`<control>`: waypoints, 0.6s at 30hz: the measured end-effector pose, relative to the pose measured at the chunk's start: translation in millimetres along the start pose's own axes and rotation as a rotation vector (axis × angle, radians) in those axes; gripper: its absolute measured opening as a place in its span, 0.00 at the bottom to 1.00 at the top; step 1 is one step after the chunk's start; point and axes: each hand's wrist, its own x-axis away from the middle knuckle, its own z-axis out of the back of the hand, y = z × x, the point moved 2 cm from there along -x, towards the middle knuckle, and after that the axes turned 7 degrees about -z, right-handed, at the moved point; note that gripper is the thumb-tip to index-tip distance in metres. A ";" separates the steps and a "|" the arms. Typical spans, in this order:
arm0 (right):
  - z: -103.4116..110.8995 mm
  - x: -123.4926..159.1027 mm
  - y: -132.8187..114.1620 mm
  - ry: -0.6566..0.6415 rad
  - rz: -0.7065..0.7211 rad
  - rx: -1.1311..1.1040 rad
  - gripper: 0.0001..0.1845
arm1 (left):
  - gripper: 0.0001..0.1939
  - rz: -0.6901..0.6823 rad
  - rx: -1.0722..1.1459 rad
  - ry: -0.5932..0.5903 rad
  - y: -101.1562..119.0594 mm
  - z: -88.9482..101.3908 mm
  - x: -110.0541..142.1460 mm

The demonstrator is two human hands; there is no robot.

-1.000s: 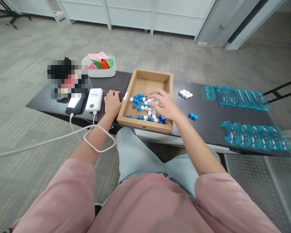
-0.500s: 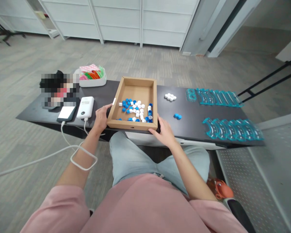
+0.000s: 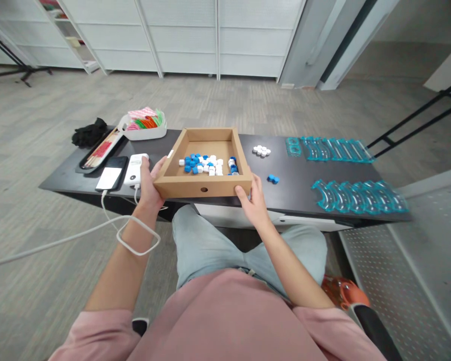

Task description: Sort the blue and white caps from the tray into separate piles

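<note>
A shallow brown cardboard box [image 3: 203, 187] is held between my two hands, its near side raised and tipped. My left hand [image 3: 151, 181] grips the near left corner, with the fingers partly hidden behind the side wall. At the near right corner my right hand [image 3: 251, 199] holds on, thumb against the front wall. Inside lie many small blue and white hexagonal pieces [image 3: 202, 164], with several more along the right wall. To the right of the box, a cluster of white pieces [image 3: 262, 150] and a few blue pieces [image 3: 273, 179] rest on the dark table [image 3: 285, 198].
Two rows of clear teal plastic parts [image 3: 361, 197] occupy the table's right side. On the left are a white power bank [image 3: 135, 168], a phone [image 3: 111, 174], a tray of sticks [image 3: 100, 150], black cloth [image 3: 89, 133] and a white basket [image 3: 146, 133]. A white cable [image 3: 78, 231] crosses my left forearm.
The box's near side has come up and tilted, showing more of its front wall. Both hands have shifted with it. The pieces on the table stay put.
</note>
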 end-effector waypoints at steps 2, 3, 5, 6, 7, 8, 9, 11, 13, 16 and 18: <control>-0.8 1.9 -3.4 0.005 -0.015 -0.006 0.46 | 0.42 -0.014 0.003 -0.002 7.1 -5.2 7.1; -1.1 2.9 -4.5 0.010 -0.019 -0.009 0.46 | 0.42 -0.017 -0.001 -0.011 10.3 -7.5 10.2; -1.8 4.7 -6.1 0.019 -0.020 -0.007 0.45 | 0.41 -0.007 -0.016 -0.017 16.1 -11.0 15.7; -2.0 5.4 -6.8 0.022 -0.019 0.001 0.45 | 0.40 -0.001 -0.025 -0.014 18.7 -12.4 18.0; -2.1 6.0 -7.5 0.024 -0.016 0.015 0.45 | 0.39 0.004 -0.032 -0.007 21.2 -13.5 19.8; -2.0 6.4 -8.2 0.026 -0.013 0.031 0.46 | 0.39 0.005 -0.038 0.003 23.4 -14.4 21.3; -1.7 6.7 -9.1 0.030 -0.008 0.046 0.46 | 0.39 0.006 -0.043 0.011 25.3 -14.9 22.4; -0.5 6.9 -10.9 0.039 0.003 0.067 0.47 | 0.38 0.009 -0.054 0.015 28.1 -15.4 23.5; 0.9 7.0 -12.6 0.043 0.008 0.076 0.48 | 0.38 0.020 -0.064 0.008 29.3 -15.0 23.7; 2.2 7.8 -14.3 0.028 0.003 0.074 0.46 | 0.39 0.024 -0.065 -0.021 30.0 -14.7 24.0; 2.1 8.7 -14.9 0.015 -0.006 0.069 0.45 | 0.38 0.025 -0.062 -0.020 30.3 -15.1 25.1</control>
